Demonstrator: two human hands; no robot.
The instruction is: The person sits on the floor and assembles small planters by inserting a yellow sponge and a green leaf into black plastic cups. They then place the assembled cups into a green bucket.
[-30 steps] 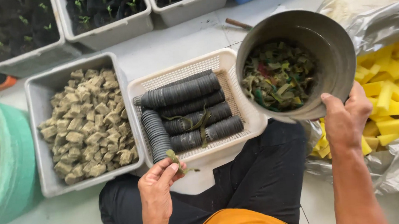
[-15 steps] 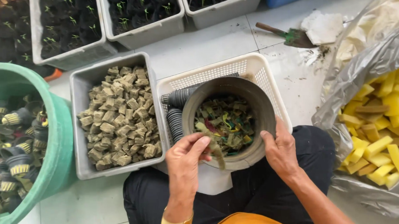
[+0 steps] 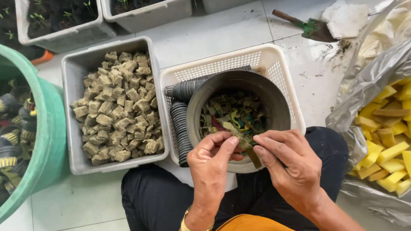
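L hand (image 3: pixel 212 167) & R hand (image 3: pixel 291 165) over pot (image 3: pixel 278 104), pinched scrap (image 3: pixel 247 148) half-hidden.

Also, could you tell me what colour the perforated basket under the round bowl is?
The basket is white, seen best in the head view.

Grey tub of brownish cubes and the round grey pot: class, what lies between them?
In the head view, the white mesh basket's left wall and stacked black ribbed pots lie between the grey tub and the round grey pot.
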